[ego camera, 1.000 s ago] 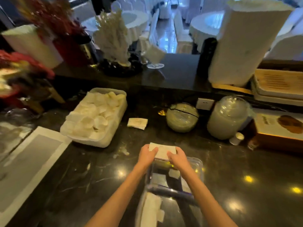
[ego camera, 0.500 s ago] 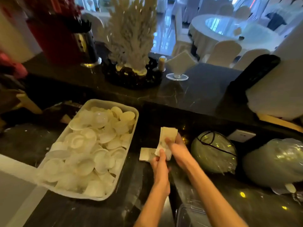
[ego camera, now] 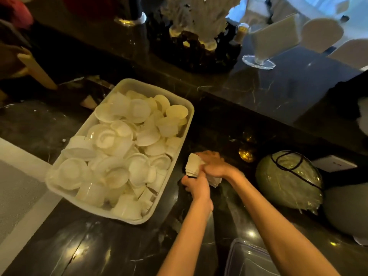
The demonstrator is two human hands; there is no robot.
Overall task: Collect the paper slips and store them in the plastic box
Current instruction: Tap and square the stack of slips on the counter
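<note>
the paper slips [ego camera: 192,163] sit as a small cream stack just right of the white tub [ego camera: 180,103], low over the dark marble bench [ego camera: 111,251], and both hands are closed on them. the right hand [ego camera: 214,166] lies over the top of the stack, fingers curled down onto it, while the left hand [ego camera: 196,185] grips it from the near side, just below the right one and touching it. a second edge of paper shows under the right hand (it may be the same stack fanned out, the blur makes that hard to say). whether the slips rest on the bench or are held a little above it cannot be told.

the tub is heaped with small white plastic cups and lids [ego camera: 119,154], piled above its rim. nearer the camera than the tub, and to its right, the corner of the clear plastic box [ego camera: 245,257] shows at the bottom edge, well apart from the slips. farther right of the tub, beyond the hands, lies a round greenish bundle [ego camera: 288,180] wrapped in film with a black cord across it. behind the tub, on the raised ledge, stands a white coral-like ornament [ego camera: 194,14].
</note>
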